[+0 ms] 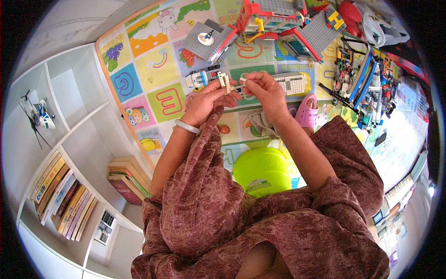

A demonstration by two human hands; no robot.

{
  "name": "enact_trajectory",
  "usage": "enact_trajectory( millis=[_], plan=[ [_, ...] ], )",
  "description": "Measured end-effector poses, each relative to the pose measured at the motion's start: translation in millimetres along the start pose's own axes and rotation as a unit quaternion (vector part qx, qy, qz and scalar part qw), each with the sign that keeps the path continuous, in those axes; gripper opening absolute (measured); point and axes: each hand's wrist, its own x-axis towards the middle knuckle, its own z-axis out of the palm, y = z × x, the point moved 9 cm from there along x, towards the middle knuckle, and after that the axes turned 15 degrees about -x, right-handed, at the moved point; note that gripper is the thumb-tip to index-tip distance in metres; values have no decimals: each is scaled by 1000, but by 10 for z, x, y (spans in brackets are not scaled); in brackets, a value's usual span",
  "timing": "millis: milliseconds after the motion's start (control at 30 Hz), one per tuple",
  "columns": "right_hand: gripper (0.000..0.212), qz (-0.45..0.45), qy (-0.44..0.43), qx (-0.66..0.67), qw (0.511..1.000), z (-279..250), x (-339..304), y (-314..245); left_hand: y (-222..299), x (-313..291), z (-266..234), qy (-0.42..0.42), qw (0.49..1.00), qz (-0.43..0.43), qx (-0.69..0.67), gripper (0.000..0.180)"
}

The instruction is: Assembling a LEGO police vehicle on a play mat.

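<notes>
My left hand, with a pale bangle at the wrist, holds a small cream building-brick assembly between thumb and fingers. Close beside it, my right hand pinches a small light-coloured brick piece, partly hidden by the fingertips. Whether the two pieces touch is too small to tell. Just beyond my left hand lies a white and blue toy vehicle made of bricks. A long white studded brick section rests on the mat behind my right hand.
A red and grey brick building stands on the patterned play mat. Loose bricks and frame parts crowd the right. Near me are a lime-green stool, a pink clog and a grey cloth. White shelving borders the left.
</notes>
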Motion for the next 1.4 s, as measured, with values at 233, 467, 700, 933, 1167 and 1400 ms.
enact_trajectory(
  millis=[233, 467, 700, 933, 1167, 1400],
  plan=[
    [19, 0, 12, -2, 1000, 118, -43, -23, 2, -6, -25, 34, 999, 9, -5, 28],
    [19, -35, 53, -42, 997, 152, -65, -69, 1, 3, -144, 74, 996, 6, 49, 26],
    [19, -40, 87, -57, 994, 169, -36, 56, -1, 27, -80, 49, 996, 20, 78, 24],
    [20, -38, 77, -145, 986, 172, -46, -29, 16, 15, -117, 42, 995, 30, 82, 24],
    [22, -30, 46, -149, 987, 157, -34, -38, 32, 5, -52, 28, 994, 26, 104, 26],
    [25, -19, 20, -157, 987, 185, -41, -18, -31, 28, -111, 12, 995, 13, 98, 29]
  ],
)
